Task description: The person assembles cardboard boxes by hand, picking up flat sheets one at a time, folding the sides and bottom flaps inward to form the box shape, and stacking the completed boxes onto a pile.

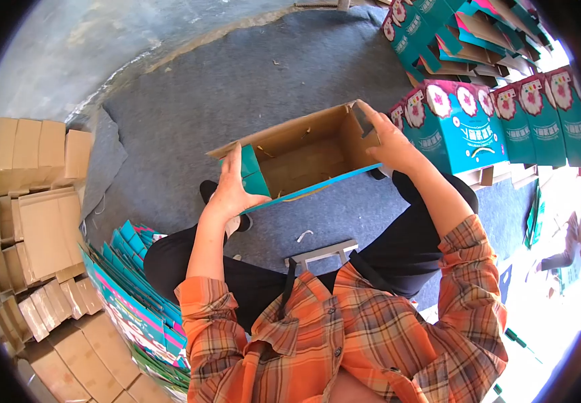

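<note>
An open cardboard box [314, 161] is held up in front of me, its brown inside facing me and a teal printed edge showing along the near side. My left hand [227, 195] grips its left end, fingers over a teal flap and thumb along the near edge. At the opposite end, my right hand [391, 142] is closed on the box's short wall, with the fingertips near the far corner. The undersides of the box and some fingertips are hidden.
Flattened teal cartons [136, 269] are stacked at my left, beside piles of brown cardboard boxes [49, 228]. Assembled teal and pink cartons [468, 131] stand at the right. Grey cloth [210, 87] covers the floor. A metal stool frame [321, 254] shows between my legs.
</note>
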Action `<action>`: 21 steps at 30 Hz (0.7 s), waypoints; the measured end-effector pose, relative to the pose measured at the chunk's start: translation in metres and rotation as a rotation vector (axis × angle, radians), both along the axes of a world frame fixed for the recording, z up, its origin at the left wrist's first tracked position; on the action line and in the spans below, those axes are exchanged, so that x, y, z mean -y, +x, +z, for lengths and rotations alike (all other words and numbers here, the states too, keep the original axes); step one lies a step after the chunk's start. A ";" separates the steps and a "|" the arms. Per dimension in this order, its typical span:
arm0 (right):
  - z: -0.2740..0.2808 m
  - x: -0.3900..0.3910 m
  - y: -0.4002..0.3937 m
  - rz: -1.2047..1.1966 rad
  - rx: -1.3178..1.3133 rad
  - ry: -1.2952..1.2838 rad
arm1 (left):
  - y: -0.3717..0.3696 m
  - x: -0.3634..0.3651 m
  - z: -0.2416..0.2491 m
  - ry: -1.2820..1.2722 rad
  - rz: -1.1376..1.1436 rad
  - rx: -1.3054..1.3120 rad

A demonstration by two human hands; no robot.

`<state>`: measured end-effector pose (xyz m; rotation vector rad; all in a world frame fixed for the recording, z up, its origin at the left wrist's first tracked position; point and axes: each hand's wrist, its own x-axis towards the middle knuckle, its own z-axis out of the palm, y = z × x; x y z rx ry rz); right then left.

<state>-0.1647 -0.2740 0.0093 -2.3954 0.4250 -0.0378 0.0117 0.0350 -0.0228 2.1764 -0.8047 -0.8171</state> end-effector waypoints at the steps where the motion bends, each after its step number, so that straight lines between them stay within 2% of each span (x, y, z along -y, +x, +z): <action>1: 0.012 -0.001 -0.006 -0.071 -0.132 0.025 | 0.000 0.001 0.000 0.003 0.003 -0.002; 3: 0.014 0.003 -0.012 -0.148 -0.370 0.013 | -0.001 0.002 0.000 0.009 -0.004 0.007; 7: 0.006 0.009 -0.015 -0.022 -0.414 0.013 | -0.003 0.001 -0.002 0.012 -0.028 0.040; 10: 0.001 -0.001 -0.007 0.022 -0.295 -0.028 | -0.004 0.001 -0.001 0.016 -0.015 0.017; 12: 0.010 -0.006 0.001 0.024 -0.391 0.157 | -0.003 0.000 -0.002 -0.003 -0.018 0.016; 13: 0.006 -0.004 0.002 0.023 -0.391 0.156 | -0.003 0.001 -0.003 -0.019 -0.021 0.015; 17: -0.030 0.005 0.012 0.061 -0.272 0.337 | -0.001 -0.002 -0.007 0.009 -0.026 0.006; 20: -0.039 0.007 0.020 0.055 -0.269 0.391 | 0.003 -0.007 -0.005 -0.051 0.008 -0.082; 21: -0.028 0.003 0.024 -0.016 -0.326 0.429 | 0.005 -0.009 0.007 -0.019 0.015 -0.234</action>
